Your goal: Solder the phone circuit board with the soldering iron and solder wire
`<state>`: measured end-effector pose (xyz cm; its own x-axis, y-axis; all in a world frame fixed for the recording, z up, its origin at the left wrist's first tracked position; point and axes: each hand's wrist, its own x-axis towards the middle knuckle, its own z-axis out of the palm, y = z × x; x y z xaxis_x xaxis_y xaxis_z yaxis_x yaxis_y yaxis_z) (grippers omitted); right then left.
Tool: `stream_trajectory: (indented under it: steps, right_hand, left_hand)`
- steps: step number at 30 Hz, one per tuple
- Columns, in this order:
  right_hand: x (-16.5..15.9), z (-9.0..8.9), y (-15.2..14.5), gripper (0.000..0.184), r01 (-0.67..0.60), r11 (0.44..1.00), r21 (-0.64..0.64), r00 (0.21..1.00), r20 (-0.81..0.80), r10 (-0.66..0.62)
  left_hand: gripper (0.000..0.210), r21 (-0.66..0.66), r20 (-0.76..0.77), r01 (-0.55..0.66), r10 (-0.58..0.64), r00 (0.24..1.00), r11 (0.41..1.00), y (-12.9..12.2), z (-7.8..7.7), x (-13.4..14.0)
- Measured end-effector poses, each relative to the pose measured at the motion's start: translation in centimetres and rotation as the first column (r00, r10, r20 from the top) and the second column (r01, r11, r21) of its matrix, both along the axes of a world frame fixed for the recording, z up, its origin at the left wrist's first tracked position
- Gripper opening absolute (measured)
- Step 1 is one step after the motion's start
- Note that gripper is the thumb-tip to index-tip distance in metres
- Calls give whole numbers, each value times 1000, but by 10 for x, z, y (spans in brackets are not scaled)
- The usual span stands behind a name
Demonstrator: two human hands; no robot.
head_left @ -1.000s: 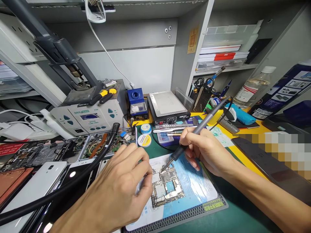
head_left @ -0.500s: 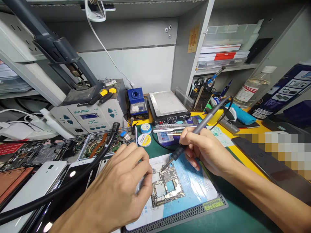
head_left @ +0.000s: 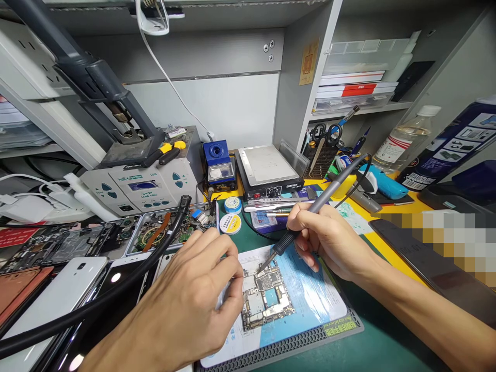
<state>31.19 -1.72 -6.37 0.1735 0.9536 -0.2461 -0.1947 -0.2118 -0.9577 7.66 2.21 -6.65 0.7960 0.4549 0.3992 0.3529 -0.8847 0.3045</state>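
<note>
"Behind the circuit board (head_left: 267, 281), what is largest?"

"At its far left stands one light-grey hot-air station (head_left: 143, 188). Straight beyond the board is one flat plate heater (head_left: 267, 165). Under the board lies one work mat (head_left: 302, 340)."

"And your hands, how many?"

"Two. My left hand (head_left: 194, 289) is the nearer one, just beside the board's left edge. It is curled, and its underside is hidden, so I cannot tell if it holds something. My right hand (head_left: 329, 237) is to the far right of the board, closed around one soldering iron (head_left: 335, 186), which slopes down leftward to the board."

"How does the board lie?"

"There is one, flat, between my hands; its longer side seems to run away from me."

"Smaller things?"

"Beyond the board, two round containers (head_left: 230, 224). Smallest is one iron tip (head_left: 265, 264), at the board's far part; touching or only close, I cannot tell."
</note>
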Motion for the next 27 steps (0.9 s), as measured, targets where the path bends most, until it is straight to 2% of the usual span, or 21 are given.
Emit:
stream_trajectory:
  steps: [27]
  right_hand:
    - [-1, 0, 0, 18, -5, 1000, -4, 1000, 12, 5]
  left_hand:
    - [14, 20, -6, -7, 7, 1000, 1000, 1, 2, 1]
